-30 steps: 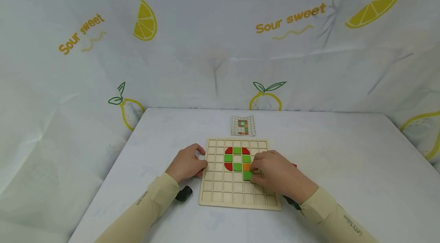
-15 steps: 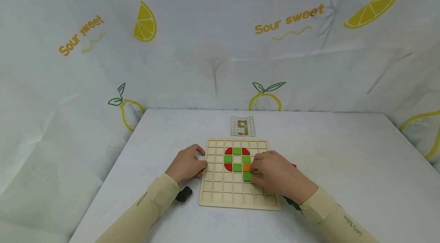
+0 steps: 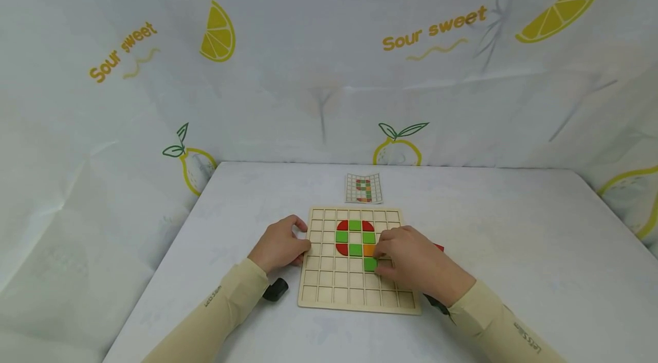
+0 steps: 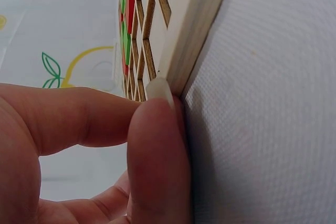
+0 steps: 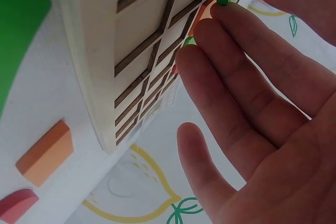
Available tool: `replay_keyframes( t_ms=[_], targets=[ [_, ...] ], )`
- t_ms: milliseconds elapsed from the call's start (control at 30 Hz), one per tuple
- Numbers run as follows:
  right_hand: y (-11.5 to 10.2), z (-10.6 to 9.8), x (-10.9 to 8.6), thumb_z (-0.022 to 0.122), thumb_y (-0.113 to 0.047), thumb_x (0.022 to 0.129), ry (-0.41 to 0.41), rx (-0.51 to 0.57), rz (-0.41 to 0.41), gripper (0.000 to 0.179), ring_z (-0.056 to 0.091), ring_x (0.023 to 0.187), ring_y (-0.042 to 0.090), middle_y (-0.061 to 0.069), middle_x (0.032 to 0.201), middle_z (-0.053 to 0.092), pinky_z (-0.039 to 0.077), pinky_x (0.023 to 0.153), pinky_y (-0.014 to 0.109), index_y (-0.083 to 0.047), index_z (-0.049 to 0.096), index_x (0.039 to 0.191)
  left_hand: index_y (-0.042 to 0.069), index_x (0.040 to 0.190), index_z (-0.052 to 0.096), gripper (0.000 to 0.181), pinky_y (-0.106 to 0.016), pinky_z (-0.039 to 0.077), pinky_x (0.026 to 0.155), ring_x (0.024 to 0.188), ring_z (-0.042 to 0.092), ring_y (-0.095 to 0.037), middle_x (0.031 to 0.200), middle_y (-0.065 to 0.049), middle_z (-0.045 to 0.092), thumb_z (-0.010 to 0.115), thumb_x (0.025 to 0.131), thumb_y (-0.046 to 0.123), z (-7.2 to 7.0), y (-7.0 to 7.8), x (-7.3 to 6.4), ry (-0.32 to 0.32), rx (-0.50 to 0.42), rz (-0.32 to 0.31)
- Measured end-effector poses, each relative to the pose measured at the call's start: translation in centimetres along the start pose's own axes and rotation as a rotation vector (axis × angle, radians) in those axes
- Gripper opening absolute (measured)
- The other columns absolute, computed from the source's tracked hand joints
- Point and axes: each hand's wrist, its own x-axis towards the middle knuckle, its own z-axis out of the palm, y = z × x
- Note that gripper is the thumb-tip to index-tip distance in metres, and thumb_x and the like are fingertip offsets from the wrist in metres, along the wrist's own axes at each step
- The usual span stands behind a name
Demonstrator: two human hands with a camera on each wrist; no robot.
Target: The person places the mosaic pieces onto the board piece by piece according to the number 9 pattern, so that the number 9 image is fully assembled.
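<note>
Fingers (image 4: 100, 116) of your left hand (image 3: 277, 244) are curving at the left edge of the board (image 3: 319, 278); whether they're gripping it, I cannot tell. On the board, right of centre, a green tile (image 3: 370, 265) is sitting just nearside of an orange tile (image 3: 368, 250). Your right hand (image 3: 411, 254) is pinching the green tile narrowly. Right of the board, a red piece (image 3: 439, 247) is showing. Both hands are keeping their places from a second ago.
</note>
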Motion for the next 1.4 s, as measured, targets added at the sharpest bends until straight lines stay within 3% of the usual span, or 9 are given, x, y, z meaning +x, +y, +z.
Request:
replay_keyframes(
  t_ms=[333,500,633,800,867,1033,1200,1400],
  targets=[
    [0.2,-0.5,-0.8,0.090,-0.029,0.087,0.005,-0.004,0.023,0.016,0.067,0.089,0.007,-0.012,0.094,0.074,0.056,0.101,0.047,-0.020,0.085,0.098,0.011,0.121,0.065,0.030,-0.028,0.051,0.065,0.058,0.070,-0.015,0.071,-0.005,0.071,0.070,0.092,0.013,0.4,0.4,-0.1,-0.014,-0.005,0.009],
    [1.0,-1.3,-1.7,0.088,-0.025,0.088,-0.001,0.033,0.082,0.012,0.069,0.091,0.009,-0.012,0.094,0.073,0.055,0.103,0.048,-0.019,0.085,0.097,0.010,0.121,0.064,0.030,-0.028,0.052,0.064,0.058,0.070,-0.015,0.071,-0.005,0.071,0.069,0.092,0.013,0.7,0.4,0.0,-0.025,-0.018,0.017],
    [2.3,-1.7,-3.0,0.087,-0.025,0.088,-0.023,0.054,0.149,0.012,0.068,0.088,0.007,-0.013,0.095,0.072,0.055,0.102,0.048,-0.020,0.084,0.099,0.010,0.122,0.064,0.031,-0.028,0.051,0.064,0.058,0.070,-0.015,0.072,-0.005,0.071,0.070,0.092,0.013,0.7,0.6,0.0,-0.025,-0.013,0.018],
    [3.7,-2.2,-5.6,0.088,-0.027,0.088,-0.048,0.064,0.226,0.013,0.064,0.085,0.004,-0.015,0.095,0.070,0.057,0.088,0.039,-0.023,0.083,0.100,0.010,0.123,0.064,0.031,-0.027,0.052,0.064,0.058,0.070,-0.015,0.072,-0.005,0.071,0.069,0.092,0.013,0.6,0.6,0.1,-0.021,-0.007,0.021],
    [4.0,-2.1,-6.7,0.090,-0.030,0.086,-0.050,0.042,0.237,0.015,0.067,0.091,0.007,-0.017,0.094,0.069,0.058,0.091,0.041,-0.024,0.083,0.098,0.010,0.123,0.064,0.031,-0.027,0.052,0.065,0.059,0.070,-0.015,0.072,-0.005,0.072,0.069,0.092,0.014,0.5,0.5,0.1,-0.019,-0.006,0.016],
    [4.1,-1.5,-8.4,0.092,-0.034,0.084,-0.056,0.000,0.247,0.017,0.060,0.088,0.006,-0.020,0.085,0.061,0.050,0.111,0.054,-0.026,0.082,0.095,0.010,0.123,0.064,0.033,-0.028,0.053,0.066,0.060,0.070,-0.015,0.073,-0.005,0.072,0.069,0.091,0.014,0.2,0.0,0.0,-0.011,-0.006,0.001],
    [3.6,-1.3,-9.0,0.095,-0.038,0.080,-0.027,-0.010,0.225,0.022,0.047,0.079,0.001,-0.020,0.081,0.056,0.048,0.112,0.057,-0.027,0.081,0.093,0.010,0.124,0.064,0.033,-0.028,0.053,0.066,0.059,0.070,-0.016,0.074,-0.005,0.072,0.070,0.092,0.014,0.1,-0.2,0.1,-0.005,-0.005,-0.016],
    [3.3,-1.2,-9.0,0.097,-0.041,0.077,0.010,-0.041,0.208,0.025,0.054,0.081,0.001,-0.021,0.084,0.060,0.046,0.113,0.060,-0.027,0.078,0.086,0.010,0.124,0.064,0.032,-0.028,0.054,0.065,0.060,0.070,-0.016,0.075,-0.005,0.072,0.070,0.093,0.015,0.2,-0.2,0.1,-0.013,-0.013,-0.015]
  ],
)
